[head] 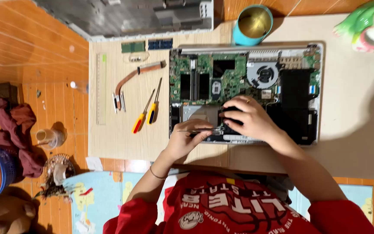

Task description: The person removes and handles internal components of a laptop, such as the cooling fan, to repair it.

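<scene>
An opened laptop (282,54) lies on the table with its bottom cover off, showing a green motherboard (202,69), a round fan (265,74) and a black battery (295,93). My left hand (186,141) grips thin metal tweezers (200,129), tips pointing right at the laptop's near edge. My right hand (249,119), a ring on one finger, presses down on a small black part (230,110) inside the chassis, just beside the tweezer tips.
Left of the laptop lie two yellow-handled screwdrivers (146,113), a copper heat pipe (130,80), a clear ruler (101,89) and memory modules (147,45). A teal cup (253,24) and a grey cover panel (126,17) sit at the far edge. A green figurine (369,24) stands far right.
</scene>
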